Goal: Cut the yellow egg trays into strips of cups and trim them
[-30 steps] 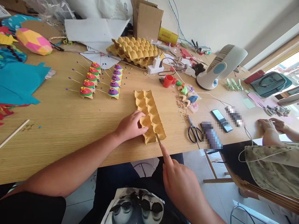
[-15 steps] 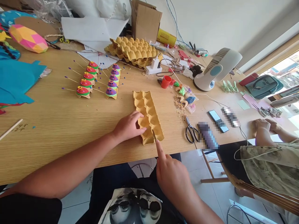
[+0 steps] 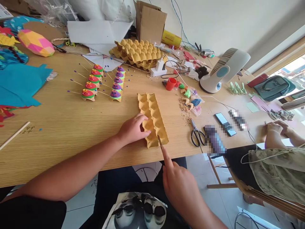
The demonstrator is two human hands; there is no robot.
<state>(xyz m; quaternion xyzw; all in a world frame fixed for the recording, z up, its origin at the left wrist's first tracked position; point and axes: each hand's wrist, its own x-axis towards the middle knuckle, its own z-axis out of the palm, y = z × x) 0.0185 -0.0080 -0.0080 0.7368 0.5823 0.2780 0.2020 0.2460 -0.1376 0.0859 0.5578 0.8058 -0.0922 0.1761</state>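
A yellow egg tray (image 3: 153, 111) with two rows of cups lies lengthwise on the table before me. My left hand (image 3: 133, 128) grips its left edge, thumb and fingers pressing into the lower cups. In my right hand (image 3: 179, 179) is a knife (image 3: 159, 141), its handle mostly hidden in the fist and the index finger stretched along its back. The narrow blade touches the tray between the two rows, close to the near end.
Painted egg-cup caterpillars (image 3: 90, 85) stand left of the tray. To the right lie scissors (image 3: 197, 134), a phone (image 3: 225, 124) and a red cup (image 3: 171, 84). More egg trays (image 3: 138, 52) and a fan (image 3: 221, 73) are behind. A person's hands (image 3: 276, 127) rest at far right.
The knife has drawn back slightly toward me along the tray. My left hand keeps its hold; the whole view has shifted a little.
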